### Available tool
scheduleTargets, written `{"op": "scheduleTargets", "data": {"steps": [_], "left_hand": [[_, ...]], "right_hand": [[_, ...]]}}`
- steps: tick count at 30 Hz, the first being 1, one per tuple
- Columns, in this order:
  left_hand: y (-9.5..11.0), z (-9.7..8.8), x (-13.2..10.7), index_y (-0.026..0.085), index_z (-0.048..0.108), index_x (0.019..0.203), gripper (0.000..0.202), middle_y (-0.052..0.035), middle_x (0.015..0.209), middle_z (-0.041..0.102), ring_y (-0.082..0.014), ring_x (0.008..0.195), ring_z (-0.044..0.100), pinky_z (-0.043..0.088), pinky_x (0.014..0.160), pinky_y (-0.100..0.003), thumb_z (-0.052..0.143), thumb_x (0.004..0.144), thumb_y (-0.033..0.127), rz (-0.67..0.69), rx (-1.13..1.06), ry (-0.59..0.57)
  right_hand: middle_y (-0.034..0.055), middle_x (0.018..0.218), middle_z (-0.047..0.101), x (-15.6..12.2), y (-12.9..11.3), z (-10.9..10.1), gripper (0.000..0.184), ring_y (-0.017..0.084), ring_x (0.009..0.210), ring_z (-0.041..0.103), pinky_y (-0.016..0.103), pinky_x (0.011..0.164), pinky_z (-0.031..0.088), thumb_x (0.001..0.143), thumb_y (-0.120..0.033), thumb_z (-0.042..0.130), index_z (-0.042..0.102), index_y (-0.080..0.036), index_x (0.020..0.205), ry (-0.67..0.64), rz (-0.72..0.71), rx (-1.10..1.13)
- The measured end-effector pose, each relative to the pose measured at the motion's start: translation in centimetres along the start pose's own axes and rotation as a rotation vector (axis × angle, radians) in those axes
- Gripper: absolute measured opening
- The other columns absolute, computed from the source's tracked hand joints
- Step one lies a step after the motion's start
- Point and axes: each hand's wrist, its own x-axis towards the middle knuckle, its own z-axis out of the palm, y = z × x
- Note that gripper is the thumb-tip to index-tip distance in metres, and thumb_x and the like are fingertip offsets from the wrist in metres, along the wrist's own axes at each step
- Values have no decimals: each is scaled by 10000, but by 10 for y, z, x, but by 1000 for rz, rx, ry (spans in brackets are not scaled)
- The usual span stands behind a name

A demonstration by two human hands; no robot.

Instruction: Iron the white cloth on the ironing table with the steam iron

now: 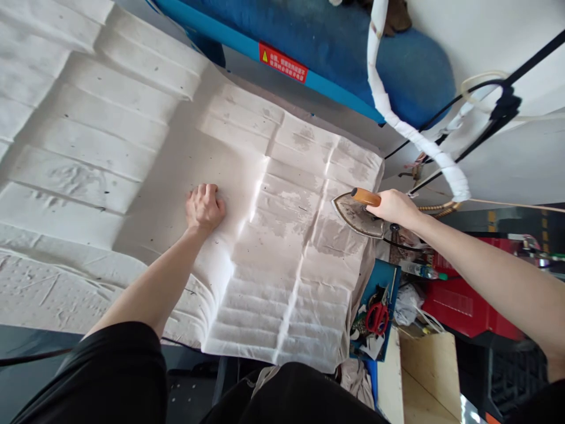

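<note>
A large white quilted fabric (282,235) with stitched bands lies spread over a work surface. My left hand (204,206) rests on it near the middle, fingers curled under and pressed down on the cloth. My right hand (395,208) is wrapped round the wooden handle of a metal iron (356,213), which sits flat on the fabric's right edge. A hose wrapped in white tape (397,121) and black cables (485,112) run up from the iron area.
A blue padded board (353,53) with a red warning label (282,62) lies beyond the fabric. Below the iron, a blue tray (375,312) holds red scissors (376,318) and small items. A red machine (468,300) and a wooden box (430,371) stand at right.
</note>
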Motion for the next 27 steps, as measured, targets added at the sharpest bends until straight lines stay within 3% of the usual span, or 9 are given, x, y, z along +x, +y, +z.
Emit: {"op": "scheduleTargets", "data": {"steps": [3, 6, 11, 13, 16, 19, 22, 25, 27], "left_hand": [[0, 1, 1, 194, 605, 1281, 424, -188, 1254, 634, -380, 1243, 571, 377, 1102, -530, 437, 898, 260, 3, 9, 4], [-1, 2, 1, 194, 613, 1266, 419, -184, 1245, 631, -372, 1248, 574, 369, 1105, -511, 433, 893, 258, 11, 10, -2], [-1, 1, 0, 160, 602, 1240, 384, -180, 1228, 634, -346, 1218, 572, 361, 1084, -483, 449, 899, 248, 18, 6, 12], [0, 0, 1, 131, 597, 1232, 387, -188, 1211, 639, -341, 1188, 579, 364, 1070, -481, 452, 890, 243, 21, 27, 11], [1, -3, 0, 125, 603, 1234, 419, -199, 1231, 644, -350, 1199, 580, 353, 1069, -498, 463, 867, 272, 12, -4, -2], [4, -9, -1, 197, 617, 1275, 496, -168, 1279, 656, -335, 1287, 560, 310, 1096, -498, 485, 821, 349, -12, -93, -27], [7, -15, -2, 250, 621, 1314, 571, -128, 1233, 698, -306, 1339, 543, 277, 1102, -486, 461, 800, 440, -47, -115, -52], [7, -15, -2, 236, 613, 1338, 621, -124, 1218, 711, -304, 1342, 543, 271, 1094, -502, 445, 787, 466, -52, -116, -61], [5, -12, -1, 254, 603, 1344, 616, -127, 1266, 689, -316, 1331, 547, 283, 1097, -523, 453, 784, 461, -39, -132, -45]], "right_hand": [[155, 1002, 796, -2, -1, -11, 435, 354, 941, 752, 359, 704, 505, 874, -526, 602, 789, -190, 1078, -24, 12, 10], [145, 986, 795, -2, -11, -36, 422, 355, 942, 749, 354, 702, 506, 864, -543, 610, 789, -201, 1032, 1, 9, 29], [184, 995, 778, 13, -66, -71, 449, 360, 963, 730, 363, 744, 523, 867, -528, 636, 772, -153, 1072, 135, -21, 103], [189, 1045, 767, 21, -92, -70, 436, 354, 978, 722, 375, 779, 530, 896, -496, 611, 755, -150, 1120, 115, -47, 175], [204, 1135, 723, 29, -113, -57, 445, 365, 1049, 697, 417, 862, 535, 940, -491, 561, 713, -145, 1175, 209, -41, 213], [232, 1361, 584, 33, -112, -46, 601, 375, 1112, 670, 472, 934, 530, 915, -585, 602, 626, -133, 1311, 295, -67, 225], [238, 1477, 468, 39, -103, -44, 834, 369, 1120, 665, 481, 932, 535, 843, -673, 662, 501, -145, 1467, 257, -87, 305], [211, 1401, 561, 43, -99, -48, 902, 350, 1099, 665, 453, 885, 549, 798, -682, 705, 467, -159, 1494, 224, -97, 398], [168, 1150, 692, 44, -100, -53, 742, 321, 953, 690, 425, 789, 557, 813, -650, 709, 580, -163, 1357, 154, -109, 447]]}}
